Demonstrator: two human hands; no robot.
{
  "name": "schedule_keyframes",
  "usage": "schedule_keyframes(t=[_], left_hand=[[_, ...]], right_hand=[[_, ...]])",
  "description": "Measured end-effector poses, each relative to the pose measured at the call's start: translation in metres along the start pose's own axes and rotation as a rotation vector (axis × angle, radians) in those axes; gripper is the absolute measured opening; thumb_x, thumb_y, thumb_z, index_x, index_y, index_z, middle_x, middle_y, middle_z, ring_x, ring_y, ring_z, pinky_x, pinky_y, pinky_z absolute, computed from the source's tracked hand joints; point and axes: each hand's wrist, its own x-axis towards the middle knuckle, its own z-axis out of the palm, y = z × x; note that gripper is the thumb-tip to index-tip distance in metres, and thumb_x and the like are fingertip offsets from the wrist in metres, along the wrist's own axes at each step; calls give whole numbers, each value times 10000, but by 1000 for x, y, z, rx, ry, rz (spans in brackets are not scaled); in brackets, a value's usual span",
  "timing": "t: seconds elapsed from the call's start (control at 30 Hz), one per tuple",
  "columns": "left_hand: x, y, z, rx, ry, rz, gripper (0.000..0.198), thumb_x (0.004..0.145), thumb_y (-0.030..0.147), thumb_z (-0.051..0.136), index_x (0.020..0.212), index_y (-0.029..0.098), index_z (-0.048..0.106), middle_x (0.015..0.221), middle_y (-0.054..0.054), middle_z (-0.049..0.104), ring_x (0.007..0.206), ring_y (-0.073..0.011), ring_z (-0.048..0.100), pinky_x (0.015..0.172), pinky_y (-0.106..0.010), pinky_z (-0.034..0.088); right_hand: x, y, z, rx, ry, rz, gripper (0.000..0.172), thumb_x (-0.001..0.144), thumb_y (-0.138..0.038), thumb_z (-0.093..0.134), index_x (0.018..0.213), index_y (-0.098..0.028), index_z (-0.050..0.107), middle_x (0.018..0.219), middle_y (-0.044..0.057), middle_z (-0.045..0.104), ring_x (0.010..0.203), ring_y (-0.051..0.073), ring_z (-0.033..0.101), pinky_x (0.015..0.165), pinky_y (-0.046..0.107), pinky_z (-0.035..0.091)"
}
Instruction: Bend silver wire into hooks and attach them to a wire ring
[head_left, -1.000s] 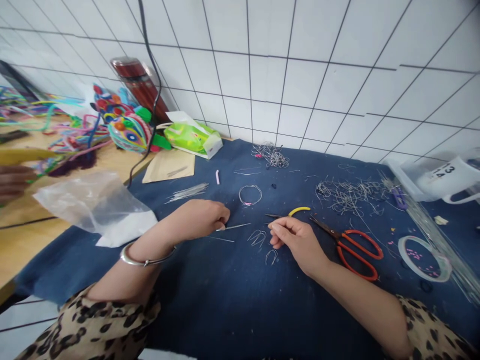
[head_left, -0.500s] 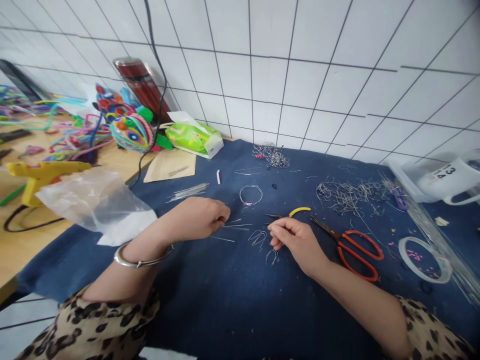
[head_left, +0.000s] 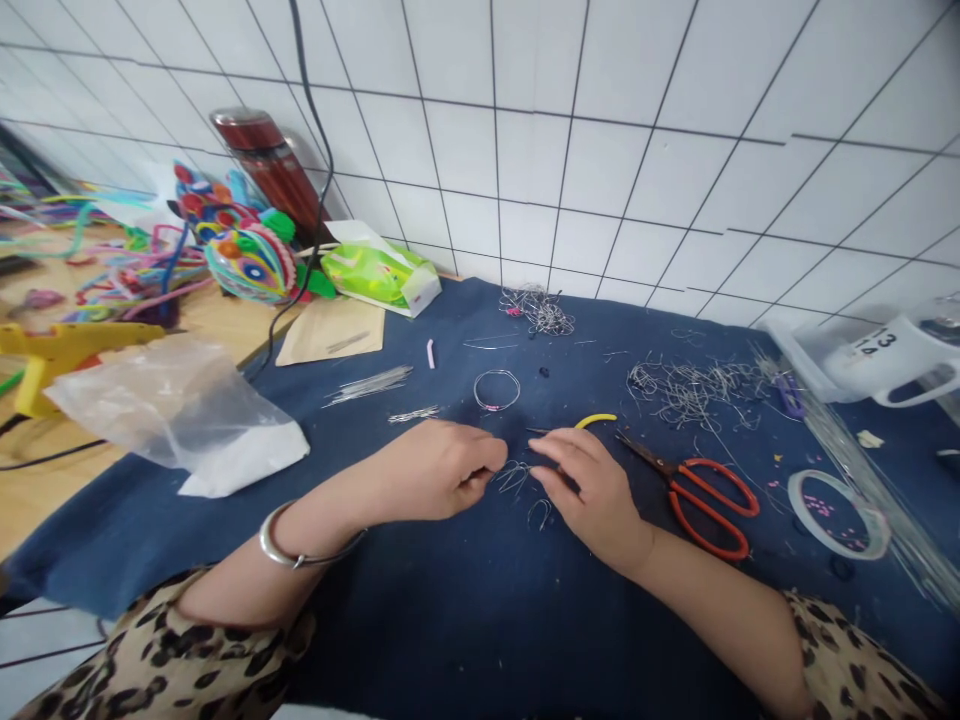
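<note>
My left hand (head_left: 442, 468) rests on the dark blue cloth (head_left: 420, 600) with its fingers pinched at a small cluster of bent wire pieces (head_left: 516, 474). My right hand (head_left: 592, 490) lies just right of the same cluster, its fingers curled and its fingertips touching the wires. Another bent wire (head_left: 540, 512) sits under the right hand's thumb side. A silver bangle (head_left: 300, 550) circles my left wrist. What each pinch holds is too fine to make out.
Red-handled scissors (head_left: 697, 490) and yellow-handled pliers (head_left: 592, 422) lie right of my hands. A wire ring (head_left: 496, 390), straight wires (head_left: 371, 384), wire scraps (head_left: 690, 385), a tape roll (head_left: 836, 512), a plastic bag (head_left: 172, 410), a yellow glue gun (head_left: 52, 350) and colourful craft pieces (head_left: 240, 250) surround them.
My left hand has slid right from the straight wires to the bent wire cluster, meeting my right hand. A few straight wires now lie behind it. The right hand shifted slightly forward.
</note>
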Motion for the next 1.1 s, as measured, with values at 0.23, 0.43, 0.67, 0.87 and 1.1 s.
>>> schedule_keyframes(t=[0.23, 0.43, 0.67, 0.87, 1.1], left_hand=[[4, 5, 8, -6, 71, 47, 152, 806, 127, 400, 787, 180, 542, 717, -29, 560, 671, -144, 518, 624, -243, 372], [4, 0, 8, 72, 162, 96, 209, 857, 161, 391, 849, 182, 599, 744, -34, 574, 710, -148, 538, 633, -256, 380], [0, -1, 6, 220, 63, 36, 196, 833, 121, 415, 799, 204, 590, 704, -10, 556, 672, -153, 533, 595, -279, 350], [-5, 3, 1, 261, 13, 11, 164, 806, 105, 436, 730, 200, 546, 685, -8, 538, 686, -163, 531, 613, -280, 352], [-26, -30, -10, 289, -3, -136, 146, 779, 120, 466, 689, 196, 551, 641, 0, 551, 607, -144, 519, 519, -256, 287]], right_hand=[[-5, 6, 1, -359, -146, -254, 218, 865, -157, 436, 986, -181, 615, 860, 53, 606, 825, 167, 500, 788, 337, 401], [-3, 12, -2, -403, -102, -211, 190, 872, -172, 434, 893, -180, 623, 780, 37, 587, 772, 146, 497, 762, 317, 387], [-2, 12, 4, -366, -128, -189, 178, 876, -216, 453, 871, -192, 629, 781, 28, 606, 787, 145, 517, 762, 304, 385], [-3, 12, 10, -306, -144, -185, 181, 877, -228, 455, 899, -186, 630, 808, 34, 623, 805, 149, 525, 771, 306, 394], [0, 12, 9, -180, -104, -117, 160, 861, -211, 471, 861, -179, 628, 837, 33, 623, 817, 143, 526, 807, 297, 410]])
